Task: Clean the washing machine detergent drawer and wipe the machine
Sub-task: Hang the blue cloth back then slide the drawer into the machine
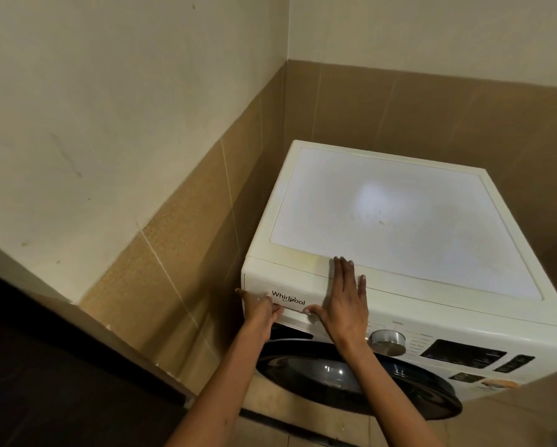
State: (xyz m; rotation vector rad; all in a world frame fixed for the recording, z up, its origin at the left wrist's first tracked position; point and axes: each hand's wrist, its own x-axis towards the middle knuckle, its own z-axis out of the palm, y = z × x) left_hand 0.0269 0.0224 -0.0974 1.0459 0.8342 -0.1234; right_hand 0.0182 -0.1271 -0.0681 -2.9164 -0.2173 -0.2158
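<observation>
In the corner of a room with cream walls and brown tiles [186,253] stands a white front-loading washing machine [399,221]. Its white plastic detergent drawer [286,285], marked Whirlpool, sits at the left end of the near front panel. The left hand [261,309] curls its fingers round the drawer's lower left edge. The right hand [344,301] lies flat just right of the drawer, fingers straight across the machine's top front edge and thumb touching the drawer's lower rim. A silver dial [387,341] sits further right.
</observation>
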